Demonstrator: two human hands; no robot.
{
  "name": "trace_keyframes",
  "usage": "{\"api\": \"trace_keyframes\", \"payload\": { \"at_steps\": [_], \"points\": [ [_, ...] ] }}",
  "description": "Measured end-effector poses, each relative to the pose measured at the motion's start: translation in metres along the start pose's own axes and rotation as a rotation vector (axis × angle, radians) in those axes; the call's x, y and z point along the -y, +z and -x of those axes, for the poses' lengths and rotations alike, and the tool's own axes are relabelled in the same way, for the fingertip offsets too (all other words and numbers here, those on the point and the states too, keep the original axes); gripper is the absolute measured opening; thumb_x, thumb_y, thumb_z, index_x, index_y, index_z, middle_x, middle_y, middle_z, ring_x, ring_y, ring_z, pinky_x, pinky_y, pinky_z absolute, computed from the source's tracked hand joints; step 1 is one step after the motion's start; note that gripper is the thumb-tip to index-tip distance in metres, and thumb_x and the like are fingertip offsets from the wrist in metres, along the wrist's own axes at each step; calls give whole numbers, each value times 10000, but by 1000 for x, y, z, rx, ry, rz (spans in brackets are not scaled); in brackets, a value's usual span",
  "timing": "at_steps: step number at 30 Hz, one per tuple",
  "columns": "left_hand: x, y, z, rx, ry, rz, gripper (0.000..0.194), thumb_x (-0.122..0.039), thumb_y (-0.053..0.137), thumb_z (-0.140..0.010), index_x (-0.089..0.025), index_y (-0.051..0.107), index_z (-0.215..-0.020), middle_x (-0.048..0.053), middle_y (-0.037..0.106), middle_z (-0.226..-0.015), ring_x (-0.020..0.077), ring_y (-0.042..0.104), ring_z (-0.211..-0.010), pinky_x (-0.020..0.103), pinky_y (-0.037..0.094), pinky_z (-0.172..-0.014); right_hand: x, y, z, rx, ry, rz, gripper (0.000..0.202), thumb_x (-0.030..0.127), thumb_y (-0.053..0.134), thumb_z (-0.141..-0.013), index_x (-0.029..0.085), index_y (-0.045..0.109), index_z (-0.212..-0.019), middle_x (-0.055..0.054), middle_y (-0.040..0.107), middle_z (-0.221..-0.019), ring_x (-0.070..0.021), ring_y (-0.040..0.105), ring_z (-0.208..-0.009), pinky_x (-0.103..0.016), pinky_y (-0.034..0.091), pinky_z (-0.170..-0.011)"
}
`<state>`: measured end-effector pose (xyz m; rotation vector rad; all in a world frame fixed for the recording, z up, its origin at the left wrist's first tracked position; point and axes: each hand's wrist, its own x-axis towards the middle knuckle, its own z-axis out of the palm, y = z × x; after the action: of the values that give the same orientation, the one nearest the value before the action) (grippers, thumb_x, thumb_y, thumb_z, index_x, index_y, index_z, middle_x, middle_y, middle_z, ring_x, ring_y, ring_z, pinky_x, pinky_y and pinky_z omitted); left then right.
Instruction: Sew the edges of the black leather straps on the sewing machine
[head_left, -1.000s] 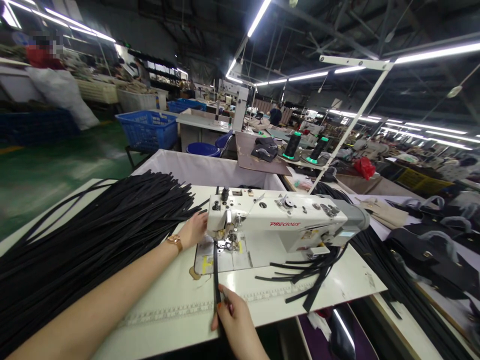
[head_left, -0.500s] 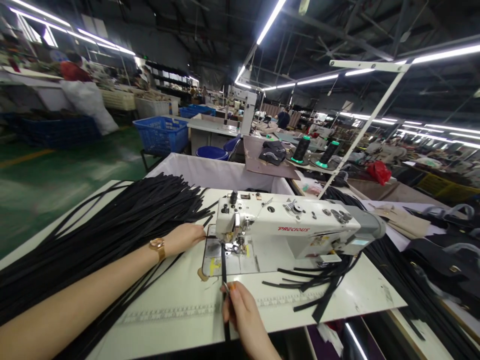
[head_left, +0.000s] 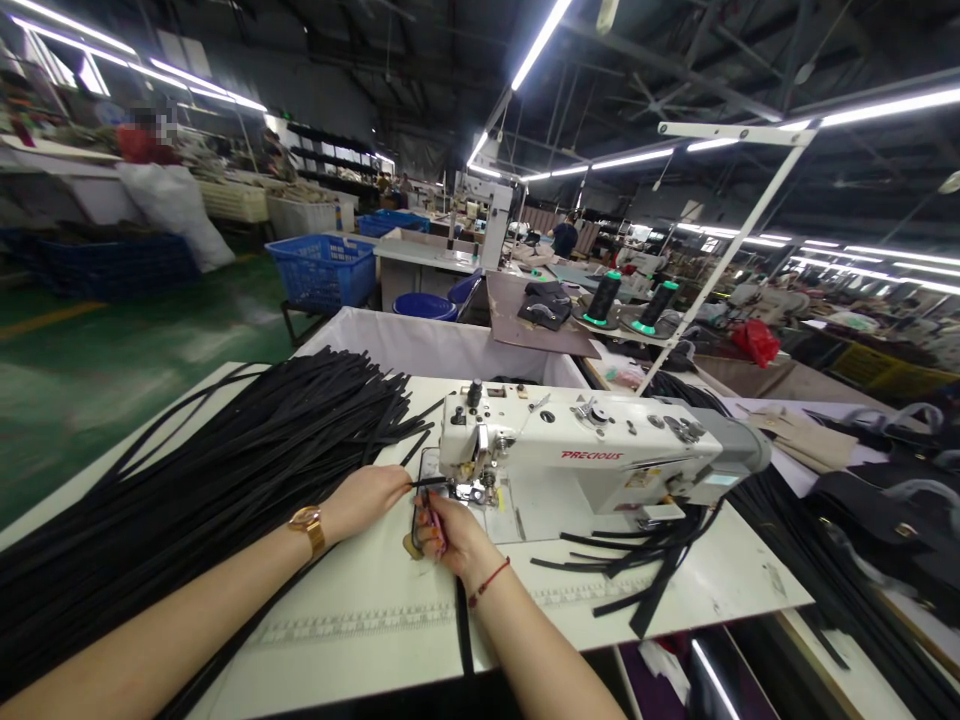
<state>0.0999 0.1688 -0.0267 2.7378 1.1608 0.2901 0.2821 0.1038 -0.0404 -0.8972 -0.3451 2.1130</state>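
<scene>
My left hand point(head_left: 379, 497), wearing a gold watch, pinches a narrow black strap point(head_left: 430, 484) just left of the sewing machine's presser foot. Close beside it, my right hand point(head_left: 450, 530) is closed around a small pink and dark tool that looks like thread snips point(head_left: 437, 532), partly hidden by the fingers. The snips' tip is near the strap by the needle area. The white sewing machine point(head_left: 570, 470) stands over its metal plate. Another length of black strap point(head_left: 463, 630) passes below my right wrist and over the table's front edge.
A big heap of black straps point(head_left: 225, 480) covers the table's left side. Several short strap pieces point(head_left: 622, 565) lie under the machine arm. A printed ruler point(head_left: 352, 625) runs along the front. Behind stand thread cones point(head_left: 602, 298) and a blue basket point(head_left: 322, 270).
My right hand has moved up and left from the front of the table to the needle area, beside my left hand. The left hand now has a strap end stretched toward the presser foot.
</scene>
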Motion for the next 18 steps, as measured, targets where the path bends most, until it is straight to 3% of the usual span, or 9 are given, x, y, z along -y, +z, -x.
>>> {"api": "trace_keyframes", "payload": {
  "at_steps": [7,10,13,15,18],
  "points": [
    [-3,-1,0,10,10,8,258,-267,405,-965,-195,633,-867,46,661,-831,218,639,-804,312,443,-724,0,0,-11,-16,-38,-13,203,289,433,-973,147,533,-868,51,473,-563,-17,276,-360,-140,102,-366],
    [-9,-3,-4,5,22,11,278,-274,393,-971,-188,633,-861,50,658,-819,220,639,-800,320,452,-732,-3,2,-11,-51,-103,-1,157,300,582,-895,157,527,-865,67,462,-552,-12,273,-366,-138,86,-367],
    [-12,-15,2,-4,33,10,298,-294,382,-979,-185,640,-877,52,658,-836,213,634,-808,326,463,-759,-8,5,0,-68,-180,10,272,316,726,-775,157,545,-901,77,457,-570,-9,269,-388,-137,67,-367],
    [-8,-31,18,-68,30,52,300,-348,394,-983,-187,644,-941,52,667,-919,204,630,-868,324,474,-813,-13,6,17,-76,-233,12,382,351,782,-712,155,561,-953,80,457,-593,-5,249,-403,-138,56,-367],
    [5,-62,60,-330,-109,135,331,-422,386,-992,-203,623,-1068,22,655,-1057,189,615,-967,322,494,-878,-23,3,57,-79,-303,13,455,416,788,-703,162,574,-1015,74,466,-642,0,227,-424,-138,67,-375]
  ]
}}
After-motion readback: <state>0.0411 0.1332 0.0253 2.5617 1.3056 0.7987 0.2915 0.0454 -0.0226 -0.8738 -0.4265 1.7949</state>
